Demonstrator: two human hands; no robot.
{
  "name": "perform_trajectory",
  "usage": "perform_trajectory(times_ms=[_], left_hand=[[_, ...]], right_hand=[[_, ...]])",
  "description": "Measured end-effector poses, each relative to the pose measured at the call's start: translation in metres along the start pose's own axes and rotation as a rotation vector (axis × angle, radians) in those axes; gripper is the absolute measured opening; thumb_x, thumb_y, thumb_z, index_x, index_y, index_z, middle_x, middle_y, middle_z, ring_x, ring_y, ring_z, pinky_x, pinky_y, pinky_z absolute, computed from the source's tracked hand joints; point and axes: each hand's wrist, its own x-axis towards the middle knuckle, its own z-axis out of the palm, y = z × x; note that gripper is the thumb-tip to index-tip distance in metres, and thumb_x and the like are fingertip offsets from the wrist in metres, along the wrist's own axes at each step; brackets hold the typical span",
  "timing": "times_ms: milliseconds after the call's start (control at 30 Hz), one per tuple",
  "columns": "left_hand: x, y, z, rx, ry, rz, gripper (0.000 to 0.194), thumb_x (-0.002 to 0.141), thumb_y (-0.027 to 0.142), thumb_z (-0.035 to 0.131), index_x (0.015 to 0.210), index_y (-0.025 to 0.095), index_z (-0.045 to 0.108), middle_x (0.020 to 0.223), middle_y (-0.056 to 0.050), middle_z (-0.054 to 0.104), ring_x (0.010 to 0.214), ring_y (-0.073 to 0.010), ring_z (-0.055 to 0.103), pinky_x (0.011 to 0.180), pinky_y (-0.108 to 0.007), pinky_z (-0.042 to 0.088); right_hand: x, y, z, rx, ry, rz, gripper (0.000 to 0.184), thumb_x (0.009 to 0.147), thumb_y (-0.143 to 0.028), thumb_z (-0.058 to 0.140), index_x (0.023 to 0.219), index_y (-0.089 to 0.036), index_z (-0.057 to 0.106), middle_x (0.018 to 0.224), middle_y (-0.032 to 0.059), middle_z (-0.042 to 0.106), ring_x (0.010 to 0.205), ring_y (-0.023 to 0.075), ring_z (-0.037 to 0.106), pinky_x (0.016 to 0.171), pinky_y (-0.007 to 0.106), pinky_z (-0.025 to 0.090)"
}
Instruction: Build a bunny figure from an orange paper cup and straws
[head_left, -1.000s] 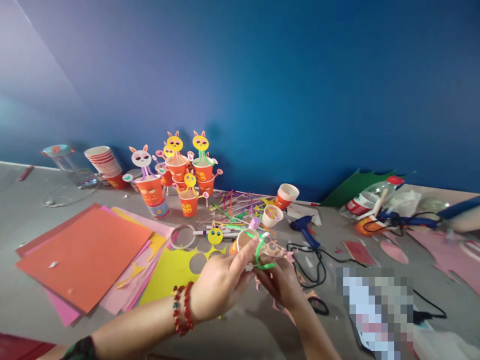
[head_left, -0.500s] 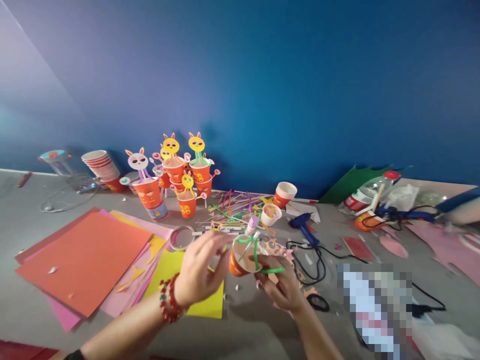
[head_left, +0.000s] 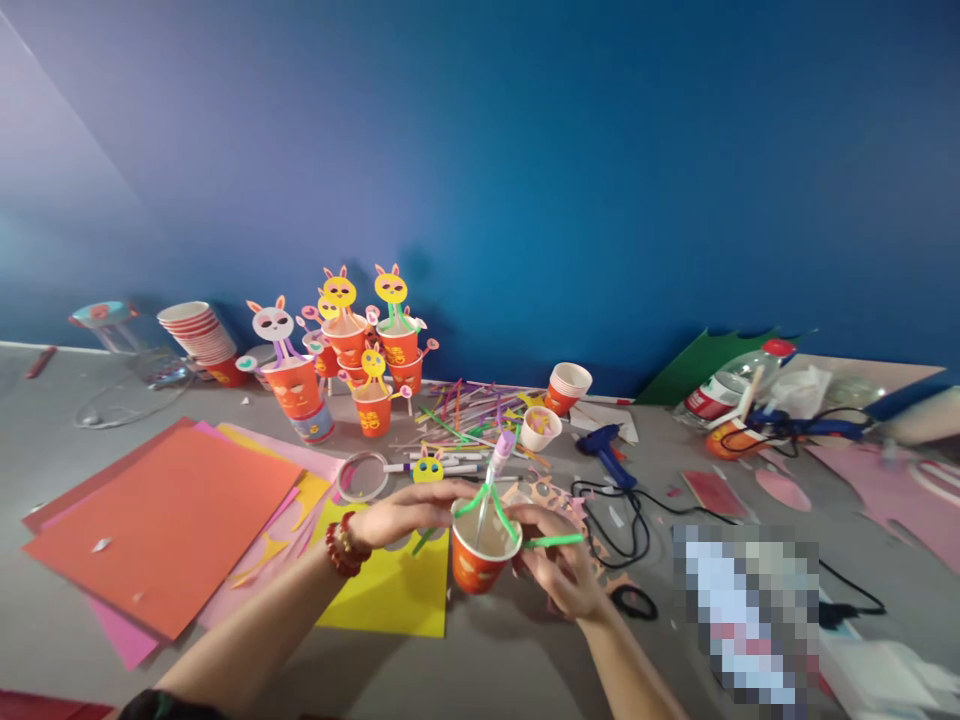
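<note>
An orange-red paper cup (head_left: pixel 480 570) is upright between my two hands. Green straws (head_left: pixel 555 540) stick out from both sides of it, with bent green lengths rising inside to a clear stem (head_left: pixel 484 510) in the middle. My left hand (head_left: pixel 409 512) reaches across from the left, its fingertips at the cup's rim above the left green end; its thumb is mostly hidden. On the right, my right hand (head_left: pixel 559 565) has its fingers and thumb around the cup's side, beneath the right green end. Directly behind the cup stands a purple-topped tube (head_left: pixel 501 455).
Finished cup figures with rabbit faces (head_left: pixel 373 362) stand at the back left, near stacked cups (head_left: pixel 199 335). Coloured paper sheets (head_left: pixel 165 520) lie left. Loose straws (head_left: pixel 480 410), a blue glue gun (head_left: pixel 606 450) with its black cord and a bottle (head_left: pixel 739 375) are behind and right.
The cup has turned more upright and come lower and slightly left. My left hand, previously raised apart from it, now has its fingers at the rim. A green end shows on the left.
</note>
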Motion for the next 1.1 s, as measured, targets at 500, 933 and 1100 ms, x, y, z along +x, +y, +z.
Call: perform_trajectory(times_ms=[500,933,1100], left_hand=[[-0.03,0.007,0.027,0.485,-0.047,0.349,0.038,0.101,0.027,0.044,0.138,0.02,0.053,0.143,-0.019,0.053,0.136,-0.0319,0.05,0.109,-0.054,0.045],[-0.036,-0.019,0.096,1.15,-0.198,0.196,0.085,0.083,0.04,0.073,0.151,0.017,0.026,0.153,-0.022,0.044,0.137,-0.0391,0.045,0.108,-0.057,0.045],[-0.031,-0.032,0.089,0.968,-0.119,0.075,0.083,0.078,0.025,0.073,0.148,0.023,0.029,0.139,-0.017,0.058,0.121,-0.035,0.059,0.102,-0.051,0.051]], right_hand=[[0.007,-0.006,0.014,0.338,0.057,0.153,0.039,0.1,-0.037,0.052,0.135,-0.02,0.052,0.072,0.0004,0.066,0.059,0.0151,0.06,0.051,0.025,0.049],[0.009,-0.005,0.021,0.465,0.133,0.243,0.032,0.101,-0.038,0.054,0.128,-0.022,0.058,0.07,-0.0018,0.065,0.052,0.0119,0.052,0.049,0.024,0.043],[0.014,-0.002,0.009,0.465,0.319,0.23,0.029,0.098,-0.04,0.057,0.118,-0.02,0.064,0.07,-0.0005,0.068,0.054,0.0138,0.055,0.052,0.026,0.047]])
